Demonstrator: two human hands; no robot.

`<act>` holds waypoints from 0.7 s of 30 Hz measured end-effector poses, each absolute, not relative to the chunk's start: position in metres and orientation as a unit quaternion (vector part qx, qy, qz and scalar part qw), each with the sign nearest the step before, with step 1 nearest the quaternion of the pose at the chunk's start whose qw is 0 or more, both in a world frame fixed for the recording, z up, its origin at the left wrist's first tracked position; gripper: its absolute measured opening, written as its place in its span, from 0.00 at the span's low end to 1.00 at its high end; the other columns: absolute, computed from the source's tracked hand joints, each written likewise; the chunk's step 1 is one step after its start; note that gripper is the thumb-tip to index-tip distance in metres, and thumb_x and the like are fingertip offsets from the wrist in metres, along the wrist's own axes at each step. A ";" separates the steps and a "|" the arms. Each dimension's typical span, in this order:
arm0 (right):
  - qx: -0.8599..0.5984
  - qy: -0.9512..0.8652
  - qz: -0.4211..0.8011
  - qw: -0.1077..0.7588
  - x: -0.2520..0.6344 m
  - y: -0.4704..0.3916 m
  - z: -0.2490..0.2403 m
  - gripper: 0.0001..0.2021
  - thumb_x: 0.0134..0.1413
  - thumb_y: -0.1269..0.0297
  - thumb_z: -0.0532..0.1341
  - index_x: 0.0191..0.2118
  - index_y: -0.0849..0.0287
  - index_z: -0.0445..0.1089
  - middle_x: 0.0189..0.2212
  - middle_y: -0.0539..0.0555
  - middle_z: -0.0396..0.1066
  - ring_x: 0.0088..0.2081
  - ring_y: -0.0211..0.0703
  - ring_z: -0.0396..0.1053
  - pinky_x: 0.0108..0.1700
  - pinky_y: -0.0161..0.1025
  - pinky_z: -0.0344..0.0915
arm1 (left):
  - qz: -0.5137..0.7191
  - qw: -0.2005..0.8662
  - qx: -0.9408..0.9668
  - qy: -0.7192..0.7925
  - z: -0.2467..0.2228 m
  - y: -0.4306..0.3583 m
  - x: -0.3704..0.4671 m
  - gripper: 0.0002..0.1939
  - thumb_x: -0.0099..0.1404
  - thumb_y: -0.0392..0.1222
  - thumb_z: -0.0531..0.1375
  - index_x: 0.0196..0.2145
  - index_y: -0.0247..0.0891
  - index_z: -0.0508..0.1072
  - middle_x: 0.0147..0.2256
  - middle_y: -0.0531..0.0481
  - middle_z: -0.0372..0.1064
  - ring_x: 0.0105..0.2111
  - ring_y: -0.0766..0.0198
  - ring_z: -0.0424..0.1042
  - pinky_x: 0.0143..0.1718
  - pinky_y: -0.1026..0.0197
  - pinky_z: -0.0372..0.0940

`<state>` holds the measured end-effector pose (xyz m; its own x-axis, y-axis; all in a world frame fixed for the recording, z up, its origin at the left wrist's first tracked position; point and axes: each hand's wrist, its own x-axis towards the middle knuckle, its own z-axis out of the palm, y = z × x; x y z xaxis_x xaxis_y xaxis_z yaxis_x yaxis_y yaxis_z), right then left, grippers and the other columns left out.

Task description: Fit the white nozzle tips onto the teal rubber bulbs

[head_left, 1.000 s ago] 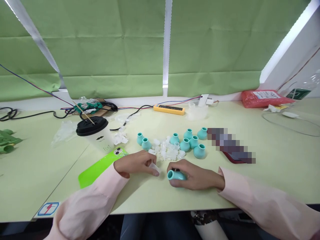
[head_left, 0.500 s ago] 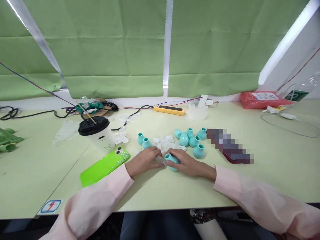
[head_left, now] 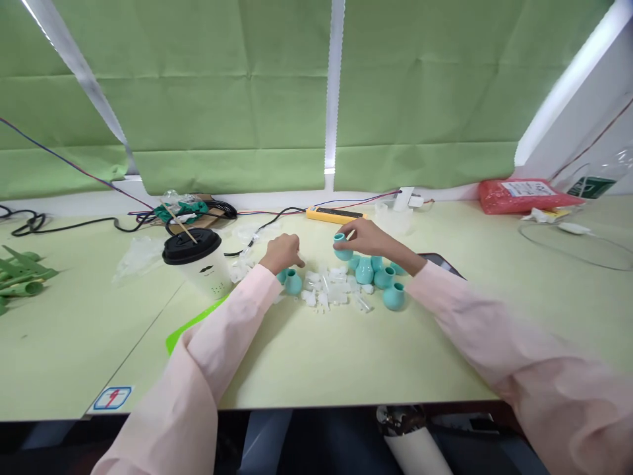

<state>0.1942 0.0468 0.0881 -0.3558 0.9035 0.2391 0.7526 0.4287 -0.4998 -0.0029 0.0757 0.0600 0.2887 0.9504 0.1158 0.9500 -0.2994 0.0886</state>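
My right hand (head_left: 363,236) pinches a small round teal vase (head_left: 342,249) by its side, lifted above the table. Below it, several like teal vases (head_left: 364,270) stand in a cluster. My left hand (head_left: 283,253) is curled over a teal vase (head_left: 281,276), partly covering it; the fingertips are hidden, so whether they grip it is unclear. Another teal vase (head_left: 293,283) stands beside that one. Between the two groups lie several clear and whitish plastic pieces (head_left: 326,287), some of them short tubes.
A white cup (head_left: 202,274) with a black lid stands left, next to a green phone (head_left: 185,330) partly covered by my sleeve. A yellow power strip (head_left: 336,216) and black cable (head_left: 247,241) lie behind. A red package (head_left: 524,196) is at the back right.
Both hands have parted from the near middle and moved farther back. The right has lifted its teal vase toward the back cluster; the left has gone to the left-hand vases. The plastic pieces are uncovered.
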 end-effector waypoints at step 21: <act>-0.545 -0.829 0.094 0.088 0.197 0.084 0.042 0.17 0.46 0.55 0.54 0.39 0.62 0.58 0.32 0.59 0.65 0.32 0.45 0.64 0.29 0.36 0.58 | 0.164 -0.068 0.883 0.434 0.077 0.009 0.006 0.13 0.58 0.46 0.48 0.36 0.37 0.67 0.27 0.49 0.66 0.34 0.61 0.62 0.31 0.62 0.57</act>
